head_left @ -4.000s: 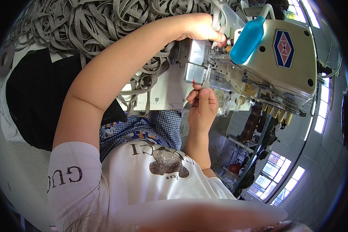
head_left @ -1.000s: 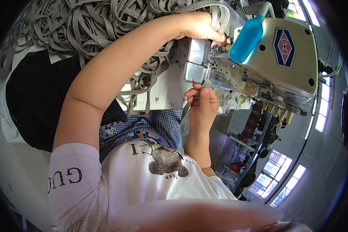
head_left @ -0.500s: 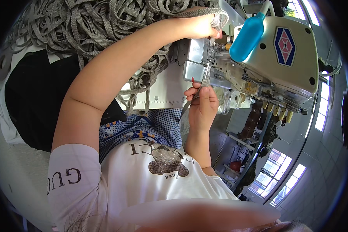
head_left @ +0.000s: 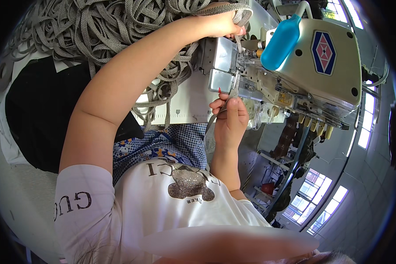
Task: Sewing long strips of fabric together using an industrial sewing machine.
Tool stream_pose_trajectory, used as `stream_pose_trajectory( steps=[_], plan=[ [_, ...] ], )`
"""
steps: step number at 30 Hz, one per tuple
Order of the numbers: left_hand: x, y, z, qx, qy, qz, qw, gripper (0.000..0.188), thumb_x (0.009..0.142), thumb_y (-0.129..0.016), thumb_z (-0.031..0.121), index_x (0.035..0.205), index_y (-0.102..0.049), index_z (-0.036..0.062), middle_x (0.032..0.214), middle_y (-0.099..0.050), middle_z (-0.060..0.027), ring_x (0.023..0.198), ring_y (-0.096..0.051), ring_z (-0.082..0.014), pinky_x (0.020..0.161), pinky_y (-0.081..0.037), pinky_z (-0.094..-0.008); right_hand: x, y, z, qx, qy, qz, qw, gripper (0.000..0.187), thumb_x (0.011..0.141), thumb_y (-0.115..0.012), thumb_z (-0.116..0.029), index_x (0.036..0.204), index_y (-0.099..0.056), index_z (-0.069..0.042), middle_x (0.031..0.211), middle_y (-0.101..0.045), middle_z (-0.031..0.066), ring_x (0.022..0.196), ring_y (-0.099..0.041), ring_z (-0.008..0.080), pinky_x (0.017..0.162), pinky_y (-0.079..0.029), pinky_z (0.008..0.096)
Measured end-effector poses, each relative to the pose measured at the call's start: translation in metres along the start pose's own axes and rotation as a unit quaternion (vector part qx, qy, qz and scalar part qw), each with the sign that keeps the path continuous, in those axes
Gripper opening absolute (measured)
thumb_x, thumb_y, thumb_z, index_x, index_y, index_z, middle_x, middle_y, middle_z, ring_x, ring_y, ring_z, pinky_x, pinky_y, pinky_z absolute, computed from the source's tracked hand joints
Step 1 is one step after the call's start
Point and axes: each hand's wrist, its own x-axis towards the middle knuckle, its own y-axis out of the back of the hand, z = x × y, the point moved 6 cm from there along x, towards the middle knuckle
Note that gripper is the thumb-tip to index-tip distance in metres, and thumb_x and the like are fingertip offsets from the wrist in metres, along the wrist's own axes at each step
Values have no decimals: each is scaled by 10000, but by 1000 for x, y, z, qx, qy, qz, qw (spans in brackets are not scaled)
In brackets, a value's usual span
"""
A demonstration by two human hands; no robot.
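A long grey herringbone webbing strap runs through the working area of a cream sewing machine. Behind the machine's metal plate, my left hand grips the strap, its fingers curled and partly hidden; a loop passes over the hand. On the near side, my right hand is closed on the same strap, pinching it between thumb and fingers just below the plate. From there a tail of strap hangs toward my lap. The needle area is too small to make out clearly.
A big tangled heap of grey webbing covers the far left of the table. Black cloth lies beside my left arm. A blue padded piece hangs on the machine's front. Shelving and windows stand off to the right.
My left hand has shifted slightly left, carrying the strap and its loop along. My right hand stays in place with its pinch on the strap.
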Motion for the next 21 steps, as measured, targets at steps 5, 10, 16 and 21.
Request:
stream_pose_trajectory(
  steps=[5,10,16,21],
  plan=[
    [-4,2,1,-10,23,-2,1000,166,759,-590,210,843,-550,73,672,-584,-145,650,-592,-307,587,-443,-395,0,1,0,2,5,2,1000,294,928,-476,-231,953,-582,42,769,-629,137,636,-534,134,617,-424,225],
    [8,-44,-65,-162,85,-28,983,161,804,-601,178,893,-575,47,768,-593,-61,697,-558,-160,627,-452,-290,0,0,-1,9,0,8,1000,297,927,-475,-230,950,-584,46,774,-631,142,642,-544,141,616,-427,227],
    [15,-56,-81,-239,102,-78,963,182,827,-618,195,929,-603,46,846,-621,-17,762,-563,-85,675,-466,-233,1,1,-2,4,-4,12,1000,301,925,-478,-229,945,-583,52,776,-631,147,644,-548,145,615,-428,230],
    [-4,-3,-7,-13,29,-5,999,164,783,-570,197,839,-552,44,668,-577,-167,634,-582,-303,605,-434,-394,-1,1,-3,7,-2,15,1000,302,925,-478,-229,944,-580,55,781,-630,147,647,-548,146,616,-427,231]
  ],
)
